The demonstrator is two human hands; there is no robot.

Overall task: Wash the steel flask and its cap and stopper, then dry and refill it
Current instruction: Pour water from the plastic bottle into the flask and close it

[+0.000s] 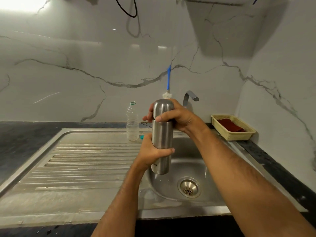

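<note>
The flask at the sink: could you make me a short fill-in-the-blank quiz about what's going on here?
1. The right hand grips the flask's ____.
2. The left hand holds the flask upright over the ____.
3. The clear bottle stands to the ____ of the flask.
4. The red cloth lies in a ____.

Missing words: cap; sink; left; basket

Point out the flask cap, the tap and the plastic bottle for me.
cap (162, 106): head view, upper front of its dome.
tap (191, 96): head view, bend of the spout.
plastic bottle (132, 122): head view, middle of its clear body.
</note>
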